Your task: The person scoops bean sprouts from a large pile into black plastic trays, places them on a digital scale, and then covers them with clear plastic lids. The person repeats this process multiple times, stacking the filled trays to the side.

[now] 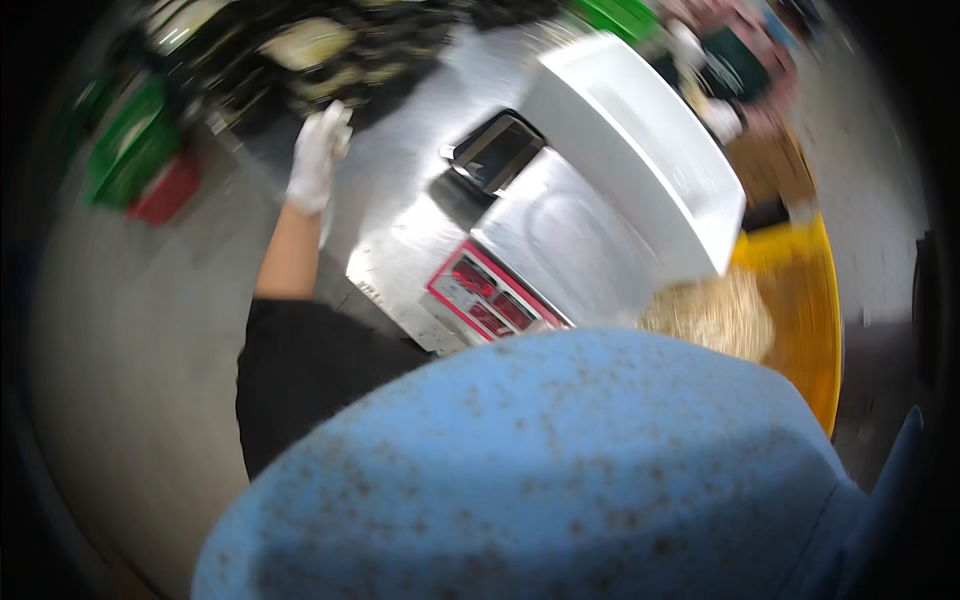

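Observation:
My left hand [320,152], in a white glove, reaches over the left part of a steel table [385,190]. Its fingers look curled together; anything in them is too blurred to make out. Just beyond it lie several black trays [365,85] with pale contents. To its right are a phone-like black device [497,152] and a weighing scale [565,235] with a red-framed display. A long white tub [640,140] stands tilted in view against the scale's far side. My right hand is not in view; blue speckled fabric [540,450] hides the near middle.
Green [130,150] and red [165,190] baskets stand on the floor at left. At right, a yellow bin [800,310] has a straw-coloured bundle [715,315] by it, with a cardboard box [770,170] behind. Another person's gloved hand [722,120] shows at upper right, near a green crate [615,15].

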### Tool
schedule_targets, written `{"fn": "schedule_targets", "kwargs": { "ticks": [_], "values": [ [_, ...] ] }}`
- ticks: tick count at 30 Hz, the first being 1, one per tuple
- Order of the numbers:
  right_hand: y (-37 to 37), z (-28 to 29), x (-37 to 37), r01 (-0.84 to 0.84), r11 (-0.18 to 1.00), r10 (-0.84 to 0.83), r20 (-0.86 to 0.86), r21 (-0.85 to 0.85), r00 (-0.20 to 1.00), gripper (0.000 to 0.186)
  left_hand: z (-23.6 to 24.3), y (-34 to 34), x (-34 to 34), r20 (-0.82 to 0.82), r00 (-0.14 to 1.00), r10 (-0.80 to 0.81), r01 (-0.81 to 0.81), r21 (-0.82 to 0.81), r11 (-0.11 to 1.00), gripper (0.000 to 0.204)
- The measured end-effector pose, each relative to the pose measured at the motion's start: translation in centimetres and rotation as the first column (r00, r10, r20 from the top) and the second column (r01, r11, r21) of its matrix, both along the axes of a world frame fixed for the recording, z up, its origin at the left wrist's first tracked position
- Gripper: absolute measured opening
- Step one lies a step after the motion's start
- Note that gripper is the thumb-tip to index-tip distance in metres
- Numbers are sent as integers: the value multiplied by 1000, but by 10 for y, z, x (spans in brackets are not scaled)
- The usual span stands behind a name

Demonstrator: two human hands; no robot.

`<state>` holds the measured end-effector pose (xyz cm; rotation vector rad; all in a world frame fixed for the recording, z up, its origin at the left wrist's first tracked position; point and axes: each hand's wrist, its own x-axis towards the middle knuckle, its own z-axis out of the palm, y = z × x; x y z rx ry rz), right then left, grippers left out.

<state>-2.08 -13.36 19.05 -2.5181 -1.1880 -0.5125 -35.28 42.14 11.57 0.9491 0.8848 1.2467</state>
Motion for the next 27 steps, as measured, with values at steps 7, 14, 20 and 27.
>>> {"fn": "schedule_targets", "kwargs": {
  "ticks": [7, 14, 20, 27],
  "values": [
    [110, -7, -23, -416, 908, 419, 152, -54, 895, 33, -13, -128, 68, -14, 919, -394, 394, 60, 917, 28],
    [82, 6, -7, -488, 851, 496, 7, 193, 868, 76, 10, -200, 107, -148, 815, -560, 575, 93, 813, 29],
    [-2, -65, 135, 22, 997, -19, -46, 73, 999, 80, 10, -347, 126, -296, 505, -811, 857, 62, 512, 32],
    [37, -72, 216, 133, 895, -103, 92, -426, 990, 117, -69, -449, 266, -920, 381, -96, 828, 294, 477, 77]
  ]
}}
